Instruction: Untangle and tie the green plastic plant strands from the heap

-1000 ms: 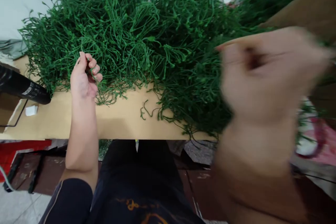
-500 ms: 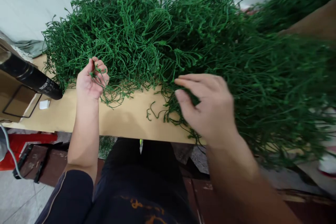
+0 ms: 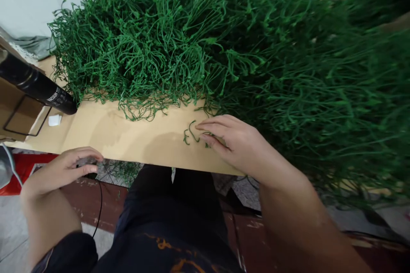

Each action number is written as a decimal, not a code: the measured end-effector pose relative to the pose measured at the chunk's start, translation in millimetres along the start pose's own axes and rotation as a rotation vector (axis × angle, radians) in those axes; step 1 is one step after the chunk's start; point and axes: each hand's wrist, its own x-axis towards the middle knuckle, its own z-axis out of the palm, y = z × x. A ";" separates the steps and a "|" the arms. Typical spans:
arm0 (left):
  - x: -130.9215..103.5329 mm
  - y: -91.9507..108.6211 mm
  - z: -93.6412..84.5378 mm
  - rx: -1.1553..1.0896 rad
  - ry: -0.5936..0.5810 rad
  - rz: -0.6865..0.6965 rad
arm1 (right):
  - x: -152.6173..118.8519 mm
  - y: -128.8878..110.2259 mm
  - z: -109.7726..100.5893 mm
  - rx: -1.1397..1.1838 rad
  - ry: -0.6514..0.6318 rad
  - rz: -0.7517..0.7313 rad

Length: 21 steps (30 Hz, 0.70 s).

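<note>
A big heap of green artificial plant stems (image 3: pixel 198 38) covers the far and right parts of a tan board table (image 3: pixel 128 136). My right hand (image 3: pixel 230 143) lies flat near the table's front edge, its fingertips touching a small loose green sprig (image 3: pixel 190 132) at the foot of the heap. My left hand (image 3: pixel 60 170) hangs below the front edge at the left, fingers loosely curved, with the fingertips by something dark from which a thin black cable (image 3: pixel 99 204) drops. Whether it grips anything is unclear. My dark-clothed lap fills the bottom centre.
A black cylinder (image 3: pixel 38 87) marked VACUUM lies at the table's left end, beside a small white block (image 3: pixel 55 120) and a cardboard box with a black wire frame (image 3: pixel 16 115). A red object (image 3: pixel 16 175) sits on the floor. Grey cloth (image 3: pixel 35 47) lies by the wall.
My left hand left the heap and dropped below the table's front edge. My right hand came down from the heap onto the board by the loose sprig. The view shifted slightly.
</note>
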 end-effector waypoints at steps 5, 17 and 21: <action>23.4 5.5 -10.3 -0.009 0.437 0.058 | 7.7 -9.4 11.0 0.078 -0.074 -0.001; 169.8 14.0 -2.5 -0.308 0.736 0.007 | -2.5 -19.5 32.9 0.099 -0.165 -0.022; 118.5 20.1 -19.6 -0.655 0.742 0.161 | 0.2 -18.2 32.8 0.155 -0.162 -0.015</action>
